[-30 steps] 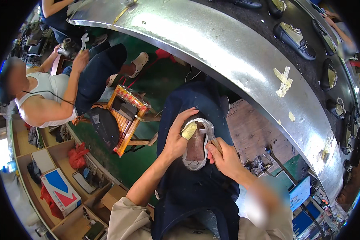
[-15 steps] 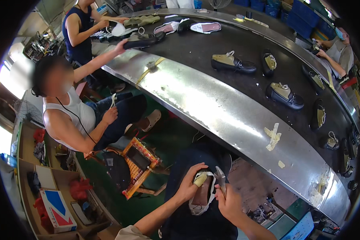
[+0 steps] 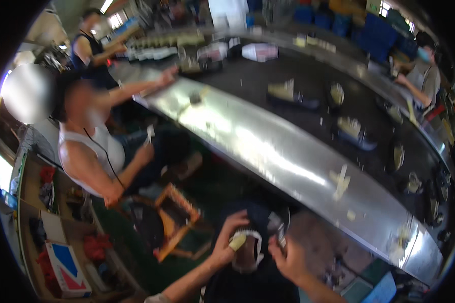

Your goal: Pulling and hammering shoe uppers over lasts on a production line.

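A shoe rests sole side up on my lap, with a brownish-pink insole and a white rim of lining around it. My left hand grips its left side and far end, and yellow tape wraps the thumb. Closed around a silver metal tool with a broad head, apparently pincers, is my right hand, just right of the shoe. The tool's head is apart from the shoe. Motion blur hides the fine detail of both.
A long table with a metal edge curves ahead, bearing several dark shoes. At left a seated co-worker reaches over it. A wooden stool stands left of my knees; shelves with a white box lie farther left.
The view has shifted and blurred. My tool's head has moved away from the shoe's far end. The seated co-worker's outstretched hand, earlier at a black shoe, is now apart from it.
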Available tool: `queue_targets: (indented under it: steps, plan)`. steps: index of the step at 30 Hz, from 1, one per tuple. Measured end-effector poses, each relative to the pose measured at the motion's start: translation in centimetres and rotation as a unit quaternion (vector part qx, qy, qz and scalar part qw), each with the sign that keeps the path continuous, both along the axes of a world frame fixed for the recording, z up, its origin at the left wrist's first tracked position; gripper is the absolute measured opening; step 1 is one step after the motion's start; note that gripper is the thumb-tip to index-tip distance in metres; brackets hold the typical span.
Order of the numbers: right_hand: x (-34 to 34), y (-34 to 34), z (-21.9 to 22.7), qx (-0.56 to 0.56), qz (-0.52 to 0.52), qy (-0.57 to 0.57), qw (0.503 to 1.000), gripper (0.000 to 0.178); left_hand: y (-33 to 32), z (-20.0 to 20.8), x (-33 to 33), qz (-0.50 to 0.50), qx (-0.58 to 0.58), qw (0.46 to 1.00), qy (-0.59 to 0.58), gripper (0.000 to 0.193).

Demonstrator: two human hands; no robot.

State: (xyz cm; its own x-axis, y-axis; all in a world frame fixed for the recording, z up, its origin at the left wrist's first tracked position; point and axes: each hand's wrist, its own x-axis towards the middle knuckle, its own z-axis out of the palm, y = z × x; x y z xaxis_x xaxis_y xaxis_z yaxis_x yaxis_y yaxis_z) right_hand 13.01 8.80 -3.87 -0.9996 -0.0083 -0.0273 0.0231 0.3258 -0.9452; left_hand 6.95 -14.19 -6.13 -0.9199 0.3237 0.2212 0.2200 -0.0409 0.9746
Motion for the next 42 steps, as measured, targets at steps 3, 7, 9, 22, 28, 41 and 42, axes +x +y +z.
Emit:
queue_targets:
  steps: [3,7,9,22,28,41,42]
  plan:
    - [-1.6,-0.9,4.6,-0.043,0.013,-0.028,0.999,0.051,0.1,4.7,2.2,-0.078,-0.049,0.993,0.068,0.089]
    - [-0.4,-1.2,2.2,-0.059,0.005,-0.040,0.997,0.062,0.3,6.2,1.8,-0.076,0.062,0.987,-0.131,0.103]
    - [0.5,-1.7,2.1,-0.088,-0.008,-0.054,0.995,0.061,0.4,6.1,0.0,-0.060,0.109,0.981,-0.147,0.090]
    - [3.8,-1.3,1.9,-0.231,-0.064,-0.149,0.959,0.037,3.1,7.2,0.1,0.053,0.077,0.976,-0.194,0.037]
    - [1.5,0.5,2.0,-0.164,-0.052,-0.195,0.966,0.046,2.4,9.4,3.2,0.135,0.228,0.959,-0.097,0.051]
    - [-0.1,5.3,3.7,0.105,0.260,-0.322,0.904,0.033,4.2,-2.9,2.5,0.167,0.062,0.867,-0.465,0.075]
    - [-0.5,5.6,3.6,0.107,0.260,-0.322,0.904,0.033,4.3,-3.0,2.7,0.167,0.063,0.867,-0.465,0.075]
